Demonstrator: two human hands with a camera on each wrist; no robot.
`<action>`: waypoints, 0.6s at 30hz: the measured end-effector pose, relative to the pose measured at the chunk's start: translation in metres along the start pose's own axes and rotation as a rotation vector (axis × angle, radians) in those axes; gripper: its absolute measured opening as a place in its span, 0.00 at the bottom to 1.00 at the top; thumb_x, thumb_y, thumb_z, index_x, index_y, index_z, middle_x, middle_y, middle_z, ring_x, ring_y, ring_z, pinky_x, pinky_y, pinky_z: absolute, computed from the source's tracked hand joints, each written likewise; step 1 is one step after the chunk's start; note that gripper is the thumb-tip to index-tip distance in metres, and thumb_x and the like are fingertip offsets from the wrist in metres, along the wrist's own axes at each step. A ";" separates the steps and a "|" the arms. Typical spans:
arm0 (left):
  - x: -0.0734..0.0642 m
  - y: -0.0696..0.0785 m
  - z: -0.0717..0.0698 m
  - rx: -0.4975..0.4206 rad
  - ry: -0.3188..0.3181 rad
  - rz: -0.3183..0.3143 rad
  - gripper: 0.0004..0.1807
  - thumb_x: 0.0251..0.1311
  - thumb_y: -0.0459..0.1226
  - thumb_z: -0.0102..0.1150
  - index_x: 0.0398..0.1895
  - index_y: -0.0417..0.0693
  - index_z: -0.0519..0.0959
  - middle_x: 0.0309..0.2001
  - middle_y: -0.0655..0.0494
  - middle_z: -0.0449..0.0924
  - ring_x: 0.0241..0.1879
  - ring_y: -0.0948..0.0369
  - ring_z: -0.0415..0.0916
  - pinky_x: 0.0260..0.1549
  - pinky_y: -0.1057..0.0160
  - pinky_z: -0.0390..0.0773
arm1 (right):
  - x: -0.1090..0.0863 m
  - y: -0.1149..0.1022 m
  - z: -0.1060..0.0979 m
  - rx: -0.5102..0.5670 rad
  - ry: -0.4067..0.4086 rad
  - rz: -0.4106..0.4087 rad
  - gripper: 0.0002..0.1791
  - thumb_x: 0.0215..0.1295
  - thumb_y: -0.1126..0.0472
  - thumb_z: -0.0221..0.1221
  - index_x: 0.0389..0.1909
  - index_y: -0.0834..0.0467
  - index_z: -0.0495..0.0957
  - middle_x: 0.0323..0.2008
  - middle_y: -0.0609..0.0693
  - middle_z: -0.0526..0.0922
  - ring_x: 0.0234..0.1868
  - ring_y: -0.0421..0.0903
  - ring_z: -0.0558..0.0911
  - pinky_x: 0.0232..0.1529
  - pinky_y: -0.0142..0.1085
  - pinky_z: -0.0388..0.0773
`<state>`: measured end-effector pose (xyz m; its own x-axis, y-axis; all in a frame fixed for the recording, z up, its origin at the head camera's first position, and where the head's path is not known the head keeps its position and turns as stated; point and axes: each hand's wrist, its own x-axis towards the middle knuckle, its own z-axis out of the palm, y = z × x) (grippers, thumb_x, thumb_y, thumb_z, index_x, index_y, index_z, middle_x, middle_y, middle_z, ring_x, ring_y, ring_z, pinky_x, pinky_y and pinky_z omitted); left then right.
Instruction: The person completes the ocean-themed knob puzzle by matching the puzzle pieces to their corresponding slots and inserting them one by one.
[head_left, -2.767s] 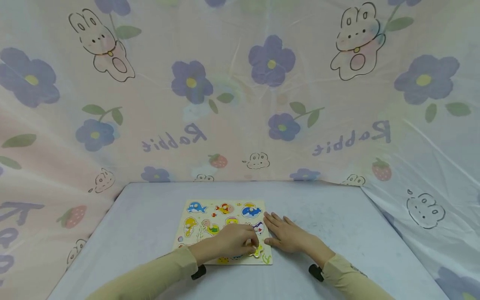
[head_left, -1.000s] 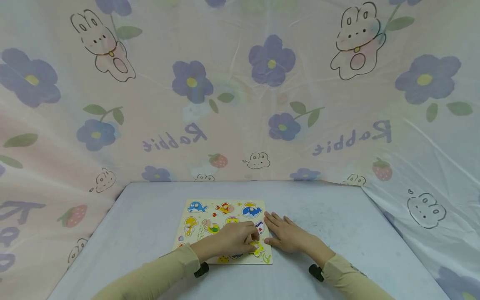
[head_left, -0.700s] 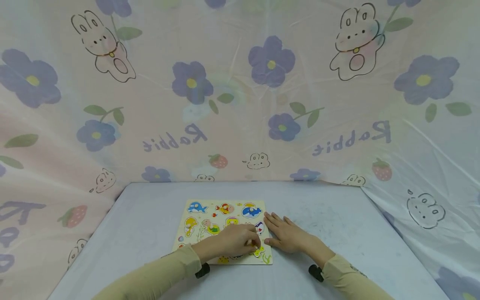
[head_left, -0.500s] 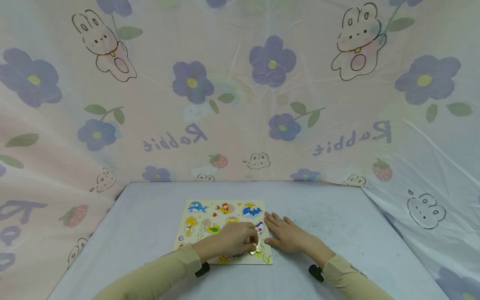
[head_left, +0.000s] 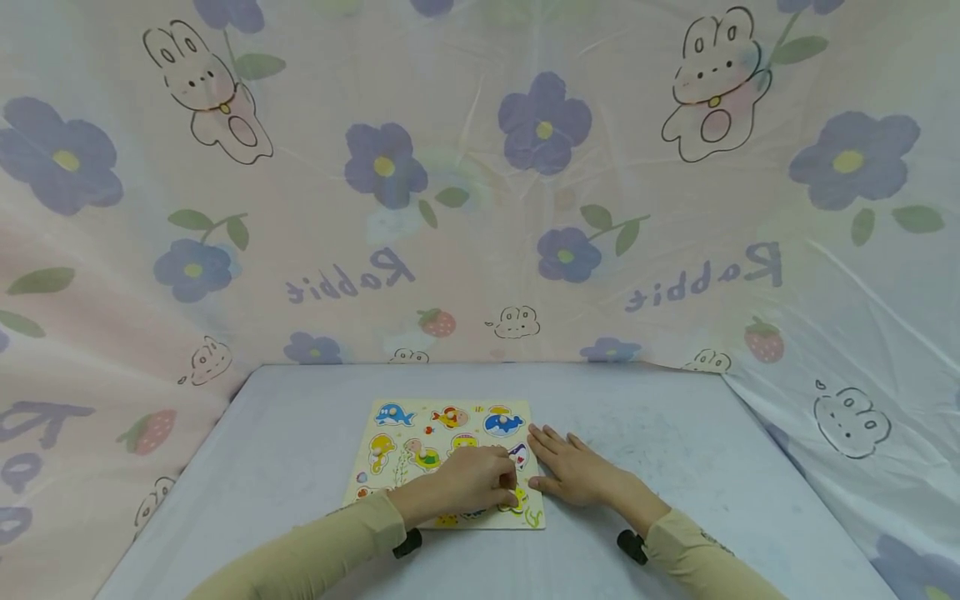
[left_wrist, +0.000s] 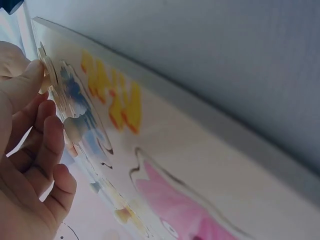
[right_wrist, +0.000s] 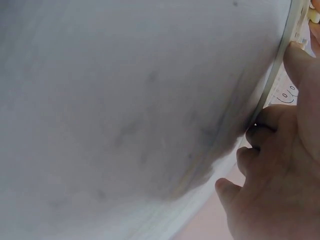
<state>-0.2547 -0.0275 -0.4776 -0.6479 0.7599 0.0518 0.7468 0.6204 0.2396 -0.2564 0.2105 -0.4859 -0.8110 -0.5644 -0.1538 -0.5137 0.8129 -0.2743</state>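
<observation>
A cream wooden peg puzzle board [head_left: 420, 408] with sea-animal pieces lies on the table. Over its lower right corner my left hand [head_left: 472, 479] pinches a yellow puzzle piece [head_left: 519, 502] between thumb and index finger; the hand partly hides it. From the left wrist view, the thumb grips a small knob at the board's far end, close to a blue piece with a round knob [left_wrist: 75, 129]. My right hand [head_left: 581, 475] rests with fingers stretched along the board's right edge, and the right wrist view shows its fingers touching that edge.
A white table [head_left: 675, 450] carries the board. Behind it hangs a cloth [head_left: 465, 225] printed with rabbits and flowers. A blue whale piece [head_left: 502, 422] and a purple-and-white piece [head_left: 518, 455] sit near the board's right side.
The yellow piece, tilted and glinting half a second ago, now looks flatter at the board's corner. My left hand has shifted only slightly with it; the right hand has stayed in place.
</observation>
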 end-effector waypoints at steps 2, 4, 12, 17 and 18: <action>0.000 0.000 0.001 -0.005 -0.003 0.006 0.09 0.63 0.53 0.72 0.34 0.61 0.85 0.32 0.73 0.75 0.29 0.77 0.68 0.30 0.76 0.69 | 0.000 0.000 0.000 0.003 -0.002 0.001 0.43 0.79 0.38 0.51 0.81 0.63 0.55 0.82 0.57 0.51 0.82 0.61 0.52 0.75 0.66 0.50; 0.000 0.000 0.001 -0.010 -0.004 0.014 0.09 0.63 0.52 0.71 0.35 0.62 0.85 0.33 0.74 0.75 0.30 0.77 0.68 0.31 0.77 0.69 | -0.001 -0.001 0.000 0.005 -0.004 0.002 0.43 0.78 0.38 0.51 0.81 0.63 0.55 0.82 0.57 0.51 0.82 0.62 0.51 0.75 0.66 0.50; -0.001 0.000 0.004 -0.012 0.011 0.037 0.08 0.62 0.49 0.73 0.33 0.61 0.85 0.32 0.74 0.76 0.30 0.78 0.69 0.29 0.77 0.69 | -0.002 -0.001 -0.001 0.008 -0.003 0.003 0.43 0.78 0.39 0.52 0.81 0.63 0.55 0.82 0.57 0.51 0.82 0.61 0.52 0.75 0.65 0.51; 0.001 0.000 0.006 -0.016 -0.011 0.009 0.08 0.63 0.50 0.73 0.33 0.61 0.84 0.31 0.74 0.74 0.29 0.77 0.67 0.29 0.76 0.69 | -0.003 -0.002 -0.002 0.011 0.000 0.008 0.43 0.78 0.38 0.52 0.81 0.63 0.56 0.82 0.57 0.52 0.82 0.61 0.52 0.75 0.65 0.51; 0.001 0.000 0.006 -0.020 -0.014 0.002 0.08 0.63 0.49 0.73 0.33 0.61 0.84 0.31 0.74 0.74 0.29 0.77 0.67 0.29 0.76 0.69 | -0.004 -0.002 -0.002 0.012 -0.001 0.010 0.43 0.78 0.38 0.52 0.81 0.63 0.56 0.82 0.57 0.52 0.82 0.61 0.52 0.75 0.65 0.51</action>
<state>-0.2542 -0.0256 -0.4836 -0.6442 0.7639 0.0385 0.7448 0.6150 0.2588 -0.2529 0.2110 -0.4828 -0.8159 -0.5565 -0.1571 -0.5023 0.8167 -0.2840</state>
